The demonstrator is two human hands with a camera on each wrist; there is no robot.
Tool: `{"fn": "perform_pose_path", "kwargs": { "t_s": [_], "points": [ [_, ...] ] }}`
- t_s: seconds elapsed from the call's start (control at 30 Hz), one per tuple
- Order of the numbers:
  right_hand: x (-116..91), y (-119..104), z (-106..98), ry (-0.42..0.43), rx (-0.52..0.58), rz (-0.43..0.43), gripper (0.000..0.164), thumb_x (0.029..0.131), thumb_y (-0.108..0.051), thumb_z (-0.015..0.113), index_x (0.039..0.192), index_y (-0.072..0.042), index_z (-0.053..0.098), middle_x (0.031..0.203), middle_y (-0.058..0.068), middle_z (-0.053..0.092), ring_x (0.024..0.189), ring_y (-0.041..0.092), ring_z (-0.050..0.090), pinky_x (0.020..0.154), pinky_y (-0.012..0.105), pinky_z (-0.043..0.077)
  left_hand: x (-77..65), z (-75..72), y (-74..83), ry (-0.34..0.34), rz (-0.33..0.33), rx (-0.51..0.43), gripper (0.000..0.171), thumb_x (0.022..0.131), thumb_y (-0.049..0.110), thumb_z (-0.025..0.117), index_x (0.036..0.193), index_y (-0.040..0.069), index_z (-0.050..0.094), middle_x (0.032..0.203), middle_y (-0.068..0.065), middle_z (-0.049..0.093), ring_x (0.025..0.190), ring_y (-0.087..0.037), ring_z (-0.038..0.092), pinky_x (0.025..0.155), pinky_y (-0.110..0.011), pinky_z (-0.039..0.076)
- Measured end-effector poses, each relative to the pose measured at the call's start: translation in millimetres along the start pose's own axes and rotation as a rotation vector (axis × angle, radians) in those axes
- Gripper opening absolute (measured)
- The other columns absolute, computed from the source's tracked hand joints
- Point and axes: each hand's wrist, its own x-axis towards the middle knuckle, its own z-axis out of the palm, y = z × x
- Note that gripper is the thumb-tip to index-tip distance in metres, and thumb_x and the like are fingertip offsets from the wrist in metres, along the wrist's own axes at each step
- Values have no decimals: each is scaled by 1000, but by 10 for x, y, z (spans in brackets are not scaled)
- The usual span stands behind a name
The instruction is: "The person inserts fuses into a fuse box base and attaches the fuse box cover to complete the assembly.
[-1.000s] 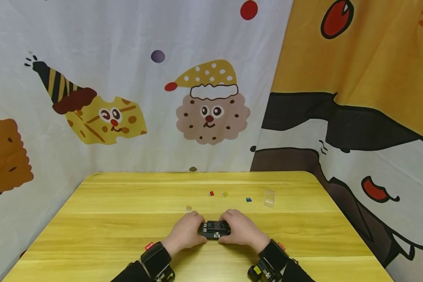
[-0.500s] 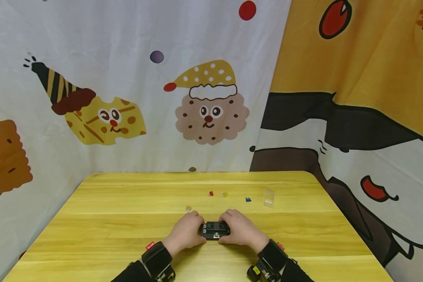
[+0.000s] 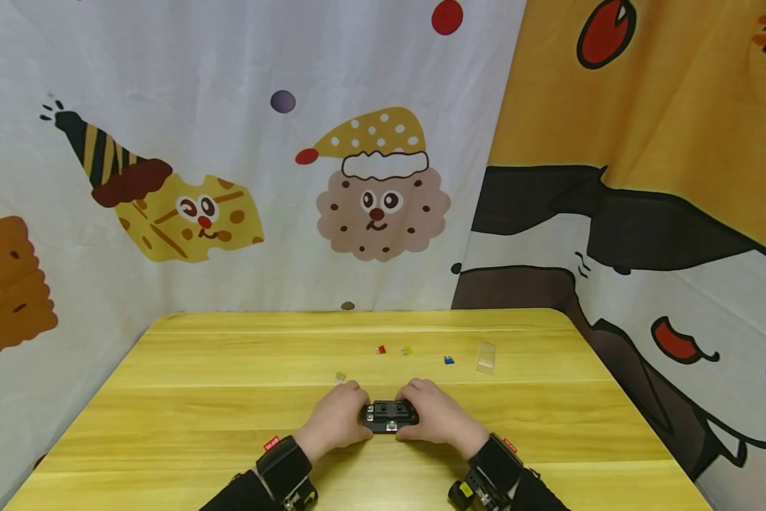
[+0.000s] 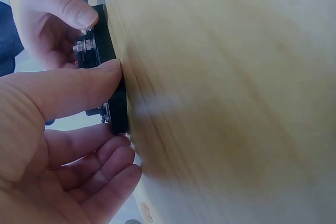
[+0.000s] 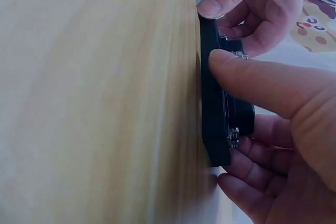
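Note:
A small black rectangular device (image 3: pixel 390 417) with a raised block and metal screw terminals on top sits at the table's near middle. My left hand (image 3: pixel 334 420) grips its left end, thumb on the near side and fingers behind. At the other end my right hand (image 3: pixel 445 419) grips it the same way. In the left wrist view the device's dark base (image 4: pixel 120 113) lies along the tabletop, with the left thumb pressed to its side. The right wrist view shows the base edge (image 5: pixel 211 103) under the right thumb, its fingers curled around the far side.
Beyond the hands on the wooden table (image 3: pixel 197 404) lie small red (image 3: pixel 380 350), yellow-green (image 3: pixel 407 350) and blue (image 3: pixel 449 360) pieces. A clear-and-orange piece (image 3: pixel 340 377) is just past the left hand. A clear plastic box (image 3: pixel 486 358) lies farther right. A printed curtain (image 3: pixel 229 284) hangs behind.

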Motion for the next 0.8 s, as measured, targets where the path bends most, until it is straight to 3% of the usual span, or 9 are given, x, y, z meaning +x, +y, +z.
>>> {"fn": "perform_pose_path", "kwargs": {
  "t_s": [0.27, 0.5, 0.67, 0.8],
  "points": [
    [-25, 2, -40, 2, 64, 5, 36, 85, -37, 78, 109, -13, 67, 101, -3, 57, 88, 13, 51, 77, 32, 48, -1, -4, -2, -2, -2, -5, 39, 65, 27, 90, 91, 6, 68, 84, 1, 52, 74, -14, 50, 69, -32, 47],
    [-46, 21, -110, 22, 67, 29, 41, 90, -39, 73, 114, -6, 68, 103, 3, 62, 94, 21, 58, 84, 39, 49, 3, -19, 8, -3, -4, 5, 40, 65, 27, 90, 92, 6, 68, 84, 1, 53, 74, -14, 51, 69, -32, 47],
    [-60, 86, -149, 119, 57, 71, 33, 91, -31, 73, 109, -4, 69, 99, 4, 64, 92, 23, 60, 82, 41, 49, 2, -10, 5, -1, -7, 5, 41, 65, 28, 90, 93, 6, 69, 85, 0, 54, 74, -15, 52, 70, -33, 48],
    [-54, 183, -155, 227, 37, 168, 23, 88, -23, 76, 103, -6, 71, 92, 1, 64, 84, 17, 59, 77, 37, 50, 3, -7, 7, -4, -10, 3, 42, 65, 28, 90, 94, 6, 69, 85, 0, 54, 75, -15, 52, 71, -33, 49]
  ]
}}
